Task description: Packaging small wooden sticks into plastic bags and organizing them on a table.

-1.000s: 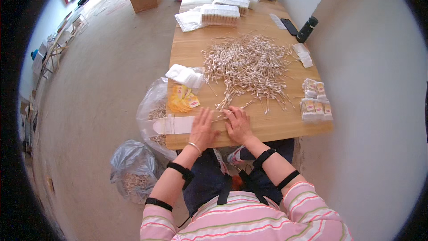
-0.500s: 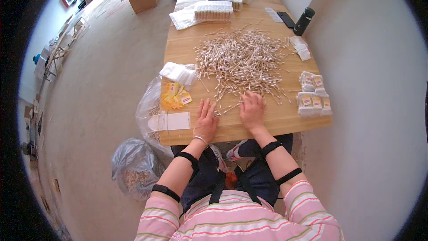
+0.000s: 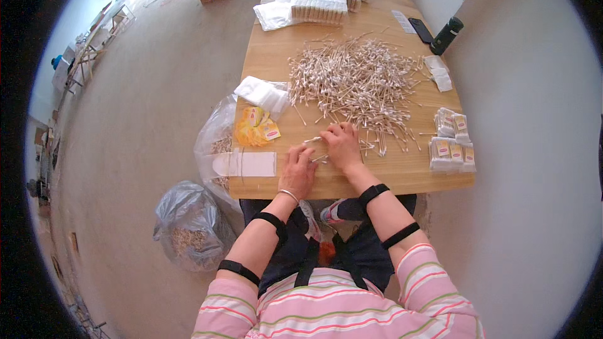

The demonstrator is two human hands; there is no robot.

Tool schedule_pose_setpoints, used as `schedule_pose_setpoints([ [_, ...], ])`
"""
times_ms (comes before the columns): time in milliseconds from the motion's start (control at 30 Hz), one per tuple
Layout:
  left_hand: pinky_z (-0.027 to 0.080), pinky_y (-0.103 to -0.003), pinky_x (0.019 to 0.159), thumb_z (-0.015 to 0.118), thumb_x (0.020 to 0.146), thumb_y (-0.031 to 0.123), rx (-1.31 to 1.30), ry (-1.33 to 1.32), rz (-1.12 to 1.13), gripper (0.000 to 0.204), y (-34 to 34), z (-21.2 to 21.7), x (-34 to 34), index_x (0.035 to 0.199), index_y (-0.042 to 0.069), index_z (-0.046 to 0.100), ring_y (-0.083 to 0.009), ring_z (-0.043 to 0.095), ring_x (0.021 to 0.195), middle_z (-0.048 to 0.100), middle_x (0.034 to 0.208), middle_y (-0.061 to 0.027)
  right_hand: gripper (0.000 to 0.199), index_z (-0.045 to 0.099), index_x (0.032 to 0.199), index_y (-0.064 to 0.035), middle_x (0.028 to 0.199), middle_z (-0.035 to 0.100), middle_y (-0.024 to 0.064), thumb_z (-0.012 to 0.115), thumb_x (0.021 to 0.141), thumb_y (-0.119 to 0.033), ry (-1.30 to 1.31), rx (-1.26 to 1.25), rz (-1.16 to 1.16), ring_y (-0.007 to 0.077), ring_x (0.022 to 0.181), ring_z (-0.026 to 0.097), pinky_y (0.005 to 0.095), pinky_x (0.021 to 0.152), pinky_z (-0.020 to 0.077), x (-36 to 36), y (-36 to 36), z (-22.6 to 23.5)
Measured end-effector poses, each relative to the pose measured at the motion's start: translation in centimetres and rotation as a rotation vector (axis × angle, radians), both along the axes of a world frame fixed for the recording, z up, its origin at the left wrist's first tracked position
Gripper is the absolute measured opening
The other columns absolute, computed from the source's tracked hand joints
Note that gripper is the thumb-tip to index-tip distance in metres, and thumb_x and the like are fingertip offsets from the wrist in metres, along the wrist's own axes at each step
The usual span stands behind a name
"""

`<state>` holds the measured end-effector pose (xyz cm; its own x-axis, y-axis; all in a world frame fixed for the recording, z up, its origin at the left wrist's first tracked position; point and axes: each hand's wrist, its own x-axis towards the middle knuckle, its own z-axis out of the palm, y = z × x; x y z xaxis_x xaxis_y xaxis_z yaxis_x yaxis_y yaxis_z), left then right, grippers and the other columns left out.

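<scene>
Swabs gathered at table's near edge

Bag of clear plastic (image 3: 188, 229) sits lower left on the floor. Left hand (image 3: 297, 172), centre frame, lies flat on the long wooden table (image 3: 402, 179), fingers together, a few cotton swabs (image 3: 318, 159) at its tips. Right hand (image 3: 342, 145) has drawn back from half a second ago and now pinches swabs at the edge of the loose white-tipped swab pile (image 3: 355, 81). Small packed sachets (image 3: 452, 147) lie at right.

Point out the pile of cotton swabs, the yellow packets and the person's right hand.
pile of cotton swabs (image 3: 355, 81), head view, on the thick middle of the heap.
yellow packets (image 3: 254, 127), head view, on the middle of the stack.
right hand (image 3: 342, 145), head view, on the back of the hand.
</scene>
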<state>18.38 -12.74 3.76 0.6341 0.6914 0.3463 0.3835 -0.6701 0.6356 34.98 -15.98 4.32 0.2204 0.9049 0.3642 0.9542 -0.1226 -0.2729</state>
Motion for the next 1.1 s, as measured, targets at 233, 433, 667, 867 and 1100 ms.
schedule_pose_setpoints([
  [233, 0.024, -0.046, 0.111, 0.064, 0.078, 0.009, 0.099, 0.07, 0.119, 0.056, -0.5, 1.5, 0.3, 0.131, 0.009, 0.045, -0.0372, 0.034, 0.129, 0.04, 0.134, -0.0184, 0.019, 0.069, 0.095, -0.0165, 0.098, 0.06, -0.0005, 0.063, 0.077, -0.018, 0.096, 0.061, 0.076, 0.0227, 0.103, 0.048, 0.0419, 0.096, 0.0314, -2.9, -2.7, -0.1],
  [433, 0.027, -0.046, 0.11, 0.058, 0.085, 0.012, 0.145, 0.064, 0.02, 0.039, 0.4, -1.0, 0.1, 0.123, 0.008, 0.053, -0.0314, 0.043, 0.125, 0.051, 0.128, -0.0122, 0.023, 0.067, 0.098, -0.0145, 0.099, 0.059, 0.0009, 0.062, 0.075, -0.014, 0.19, 0.194, -0.003, 0.0242, 0.107, 0.046, 0.0447, 0.098, 0.0292, -2.8, -4.3, 1.7],
  [667, 0.031, -0.045, 0.106, 0.058, 0.085, 0.014, 0.115, 0.01, 0.037, 0.023, 0.6, -0.9, 0.3, 0.108, 0.008, 0.062, -0.0279, 0.05, 0.114, 0.058, 0.111, -0.0089, 0.034, 0.063, 0.105, -0.0149, 0.106, 0.056, 0.0024, 0.068, 0.072, -0.019, 0.078, 0.067, -0.052, 0.0249, 0.106, 0.046, 0.0443, 0.096, 0.0309, 0.9, -6.1, 0.2],
  [867, 0.033, -0.045, 0.103, 0.061, 0.083, 0.013, 0.098, -0.039, 0.076, 0.021, 0.5, -0.8, -0.2, 0.103, 0.008, 0.063, -0.029, 0.052, 0.105, 0.058, 0.103, -0.0089, 0.026, 0.066, 0.098, -0.0148, 0.1, 0.059, -0.001, 0.067, 0.073, -0.017, -0.001, 0.154, -0.025, 0.0235, 0.105, 0.047, 0.0426, 0.093, 0.0331, -0.3, -4.9, 2.1],
  [1100, 0.039, -0.044, 0.099, 0.065, 0.079, 0.011, 0.045, -0.076, 0.064, 0.016, 0.5, -0.3, -0.1, 0.094, 0.006, 0.064, -0.03, 0.052, 0.102, 0.06, 0.099, -0.0095, 0.013, 0.071, 0.087, -0.0167, 0.094, 0.061, -0.0024, 0.063, 0.076, -0.017, 0.108, 0.097, -0.026, 0.0216, 0.101, 0.049, 0.0413, 0.094, 0.0337, 2.2, -3.5, -0.2],
])
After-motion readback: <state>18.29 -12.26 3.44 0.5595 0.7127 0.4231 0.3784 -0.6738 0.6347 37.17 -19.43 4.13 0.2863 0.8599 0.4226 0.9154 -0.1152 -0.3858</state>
